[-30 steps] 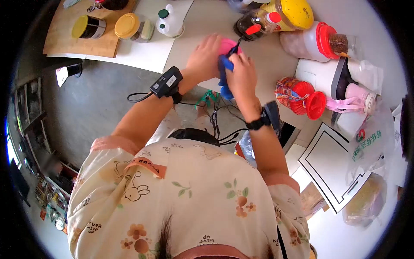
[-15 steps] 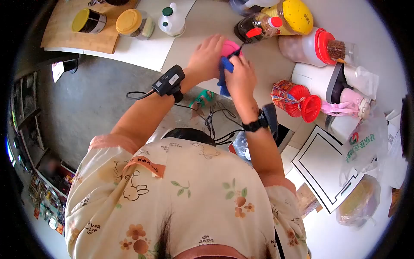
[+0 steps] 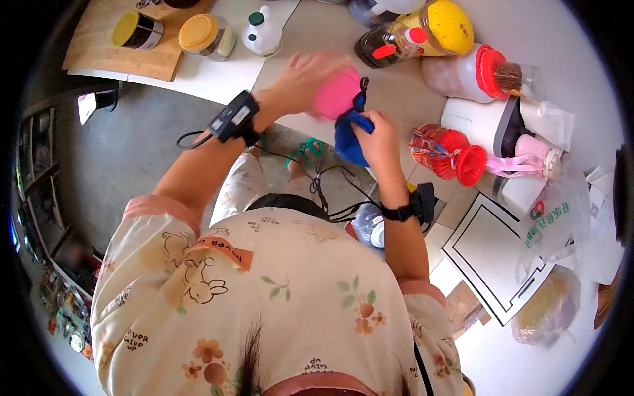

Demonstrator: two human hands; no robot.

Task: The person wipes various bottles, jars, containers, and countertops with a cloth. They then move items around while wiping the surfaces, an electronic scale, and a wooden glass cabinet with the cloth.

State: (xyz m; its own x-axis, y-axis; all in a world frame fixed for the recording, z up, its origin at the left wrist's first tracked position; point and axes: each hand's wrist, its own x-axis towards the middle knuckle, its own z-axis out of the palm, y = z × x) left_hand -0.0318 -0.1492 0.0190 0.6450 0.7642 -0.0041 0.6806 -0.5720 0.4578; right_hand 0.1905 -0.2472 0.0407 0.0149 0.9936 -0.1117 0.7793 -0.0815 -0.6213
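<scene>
A pink round object (image 3: 338, 94) is tilted above the light counter, its left side smeared; its kind cannot be made out. My left hand (image 3: 298, 82) is at its upper left, with blurred fingers reaching along the top edge, so its grip is unclear. Against the object's lower right lies a bunched blue cloth (image 3: 350, 140) with a dark, strap-like part (image 3: 360, 92) rising from it. The fingers of my right hand (image 3: 379, 140) are closed on the cloth's upper right, and the rest of it hangs down. A black wrist device is on each arm.
At the back left are a yellow-lidded jar (image 3: 200, 34), a black jar (image 3: 137, 31) and a white jug (image 3: 263, 34). A dark sauce bottle (image 3: 388, 45), a red-lidded container (image 3: 456, 74) and a red plastic bottle (image 3: 444, 152) line the right. Cables hang below the counter edge.
My left hand has shifted left, exposing more of the pink object. My right hand has moved lower and slightly right with the blue cloth, which now shows more of itself.
</scene>
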